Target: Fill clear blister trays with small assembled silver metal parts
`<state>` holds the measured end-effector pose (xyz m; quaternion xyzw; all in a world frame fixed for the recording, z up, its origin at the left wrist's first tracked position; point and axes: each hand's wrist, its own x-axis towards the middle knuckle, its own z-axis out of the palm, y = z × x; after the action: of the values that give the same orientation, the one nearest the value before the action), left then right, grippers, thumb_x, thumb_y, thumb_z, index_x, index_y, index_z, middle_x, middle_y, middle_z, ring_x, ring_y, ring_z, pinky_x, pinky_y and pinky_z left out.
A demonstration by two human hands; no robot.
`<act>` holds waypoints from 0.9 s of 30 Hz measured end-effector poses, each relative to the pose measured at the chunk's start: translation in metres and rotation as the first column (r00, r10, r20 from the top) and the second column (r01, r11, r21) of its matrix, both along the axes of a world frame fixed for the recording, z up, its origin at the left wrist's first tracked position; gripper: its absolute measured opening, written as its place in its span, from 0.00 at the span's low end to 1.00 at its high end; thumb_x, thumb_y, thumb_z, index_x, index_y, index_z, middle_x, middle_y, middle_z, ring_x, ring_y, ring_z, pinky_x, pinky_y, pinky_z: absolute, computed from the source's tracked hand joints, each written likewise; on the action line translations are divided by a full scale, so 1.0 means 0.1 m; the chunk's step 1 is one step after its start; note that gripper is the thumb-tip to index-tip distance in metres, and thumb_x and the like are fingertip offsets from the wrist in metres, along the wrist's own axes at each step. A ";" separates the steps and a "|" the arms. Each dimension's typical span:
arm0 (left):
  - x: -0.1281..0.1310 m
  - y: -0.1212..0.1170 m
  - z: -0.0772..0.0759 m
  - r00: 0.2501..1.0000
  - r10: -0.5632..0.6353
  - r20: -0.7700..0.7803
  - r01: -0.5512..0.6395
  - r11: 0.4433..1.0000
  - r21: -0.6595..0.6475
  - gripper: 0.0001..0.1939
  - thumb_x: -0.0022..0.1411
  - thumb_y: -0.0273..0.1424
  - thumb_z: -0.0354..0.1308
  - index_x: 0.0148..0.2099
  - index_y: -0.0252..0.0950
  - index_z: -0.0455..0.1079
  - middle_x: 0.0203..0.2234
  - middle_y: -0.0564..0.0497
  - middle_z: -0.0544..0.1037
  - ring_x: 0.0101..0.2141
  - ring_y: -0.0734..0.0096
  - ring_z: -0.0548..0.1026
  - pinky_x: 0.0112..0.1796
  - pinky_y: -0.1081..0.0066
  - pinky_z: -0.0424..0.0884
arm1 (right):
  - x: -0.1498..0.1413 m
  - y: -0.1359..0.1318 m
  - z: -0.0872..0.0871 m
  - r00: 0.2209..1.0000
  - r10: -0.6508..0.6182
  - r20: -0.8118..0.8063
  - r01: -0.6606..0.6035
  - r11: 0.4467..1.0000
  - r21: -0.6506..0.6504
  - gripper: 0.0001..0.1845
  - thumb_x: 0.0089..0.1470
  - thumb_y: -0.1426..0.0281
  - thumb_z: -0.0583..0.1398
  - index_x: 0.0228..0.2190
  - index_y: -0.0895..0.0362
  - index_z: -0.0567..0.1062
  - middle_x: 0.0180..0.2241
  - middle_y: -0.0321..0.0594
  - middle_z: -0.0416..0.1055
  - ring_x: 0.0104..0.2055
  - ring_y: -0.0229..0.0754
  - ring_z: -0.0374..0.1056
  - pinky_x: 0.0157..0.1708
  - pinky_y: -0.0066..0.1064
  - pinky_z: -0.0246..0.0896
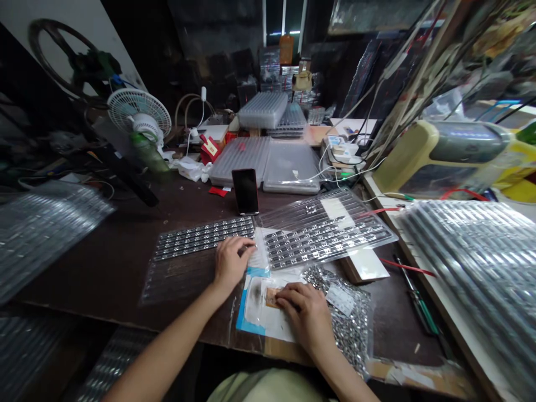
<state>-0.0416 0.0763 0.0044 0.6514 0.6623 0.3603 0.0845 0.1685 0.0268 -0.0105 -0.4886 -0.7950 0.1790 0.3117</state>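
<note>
My left hand [233, 258] is closed, thumb and forefinger together, above the near right end of a clear ribbed tray [167, 282] whose upper rows hold small metal parts [205, 234]. Whatever those fingertips hold is too small to make out. My right hand [307, 312] pinches down over a small tan square [271, 297] on a white and blue work pad [253, 322]; its fingertips hide anything between them. Just right of that hand lies a clear bag of small shiny metal parts [354, 329]. A second clear tray [301, 215], with rows of metal parts, rests beyond the pad.
A phone [245, 191] stands upright behind the trays. Pliers with green handles [421, 304] lie at right, beside stacked clear trays [481, 262]. More trays [37, 229] are at left, near a fan [140, 114]. A white box [364, 262] supports the second tray's right part.
</note>
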 end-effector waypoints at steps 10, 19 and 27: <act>-0.44 0.08 -0.10 0.959 0.106 -0.265 -0.113 0.993 -0.014 0.06 0.57 0.33 0.58 0.36 0.44 0.77 0.39 0.50 0.75 0.42 0.59 0.68 0.45 0.59 0.59 | -0.06 -0.01 -0.03 0.998 0.005 0.070 -0.007 1.000 0.020 0.08 0.56 0.67 0.58 0.33 0.44 0.79 0.32 0.34 0.73 0.34 0.39 0.65 0.35 0.33 0.52; 0.51 1.00 0.25 0.963 -0.225 -0.147 0.219 0.974 -0.053 0.08 0.61 0.33 0.55 0.35 0.41 0.76 0.35 0.51 0.78 0.39 0.65 0.71 0.46 0.62 0.57 | 0.37 -0.01 -0.06 0.907 -0.018 0.422 -0.101 0.961 0.259 0.21 0.57 0.75 0.53 0.50 0.47 0.70 0.51 0.36 0.69 0.54 0.48 0.59 0.47 0.40 0.52; 1.17 1.51 0.23 0.969 -0.233 -0.087 0.229 0.972 -0.047 0.08 0.56 0.36 0.61 0.32 0.37 0.75 0.34 0.48 0.77 0.40 0.61 0.72 0.45 0.61 0.61 | 0.54 -0.05 -0.07 0.924 -0.033 0.382 -0.086 0.953 0.291 0.10 0.56 0.76 0.57 0.37 0.51 0.74 0.38 0.35 0.74 0.44 0.41 0.64 0.47 0.34 0.53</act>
<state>0.0757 0.2269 0.0273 0.7384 0.5917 0.3053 0.1072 0.2222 0.0213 -0.0172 -0.4496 -0.8650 -0.0388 0.2193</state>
